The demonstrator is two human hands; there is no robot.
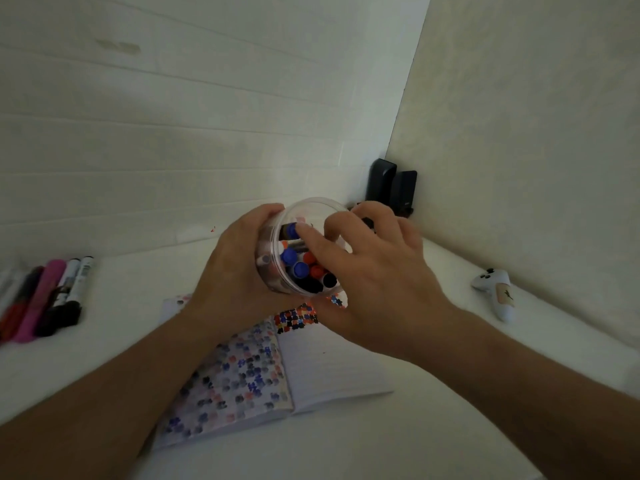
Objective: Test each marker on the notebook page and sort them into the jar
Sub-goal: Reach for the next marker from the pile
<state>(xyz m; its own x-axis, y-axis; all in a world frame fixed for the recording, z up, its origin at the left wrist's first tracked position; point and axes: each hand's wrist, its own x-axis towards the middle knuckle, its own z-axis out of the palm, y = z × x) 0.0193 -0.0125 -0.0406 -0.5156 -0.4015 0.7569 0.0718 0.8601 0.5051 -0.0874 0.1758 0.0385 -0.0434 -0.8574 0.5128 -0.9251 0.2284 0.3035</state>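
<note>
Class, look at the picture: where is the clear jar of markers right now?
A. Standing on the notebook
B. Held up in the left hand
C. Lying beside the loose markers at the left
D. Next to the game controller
B: the left hand grips the jar around its side, lifted above the notebook, while the right hand reaches into its mouth.

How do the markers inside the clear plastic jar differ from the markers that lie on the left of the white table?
The markers in the clear plastic jar stand packed together with blue, red and black caps showing, while the markers on the white table lie flat, side by side. The jar markers are held up in the left hand, with the right hand reaching among them; no hand touches the table markers. A pink one shows only on the table. Both groups are capped.
</note>
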